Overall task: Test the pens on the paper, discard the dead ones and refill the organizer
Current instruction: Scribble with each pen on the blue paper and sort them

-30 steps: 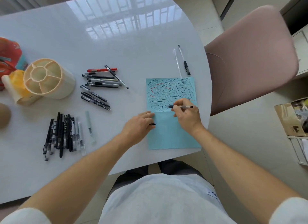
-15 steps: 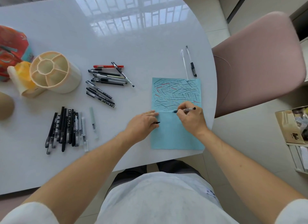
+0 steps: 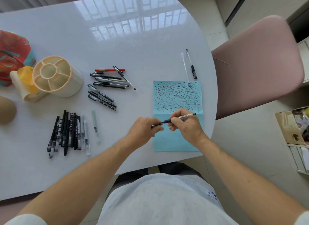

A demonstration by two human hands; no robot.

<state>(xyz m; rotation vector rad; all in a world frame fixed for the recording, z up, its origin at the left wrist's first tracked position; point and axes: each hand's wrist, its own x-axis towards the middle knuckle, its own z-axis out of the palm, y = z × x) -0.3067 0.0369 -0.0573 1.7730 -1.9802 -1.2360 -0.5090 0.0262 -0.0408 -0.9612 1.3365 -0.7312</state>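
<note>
My right hand (image 3: pixel 185 126) pinches a clear-barrelled pen (image 3: pixel 184 116) held level above the blue paper (image 3: pixel 177 141), tip pointing left. My left hand (image 3: pixel 143 129) pinches the black cap (image 3: pixel 158 124) just at the pen's tip. The upper half of the paper is covered in black and red strokes. The cream round organizer (image 3: pixel 56 75) stands at the left, its compartments bare. One heap of pens (image 3: pixel 108 85) lies right of it, and a row of black pens (image 3: pixel 68 132) lies nearer me. Two pens (image 3: pixel 189 65) lie apart beyond the paper.
A pink chair (image 3: pixel 257 65) stands close to the table's right edge. A red patterned bag (image 3: pixel 11 55) and a yellow roll (image 3: pixel 25 82) sit at the far left. A single pale pen (image 3: pixel 95 126) lies between the row and my hands. A cardboard box (image 3: pixel 292 126) sits on the floor.
My right hand lifted the pen off the paper and turned it level. My left hand rose from the paper's edge and brought the cap to the pen's tip.
</note>
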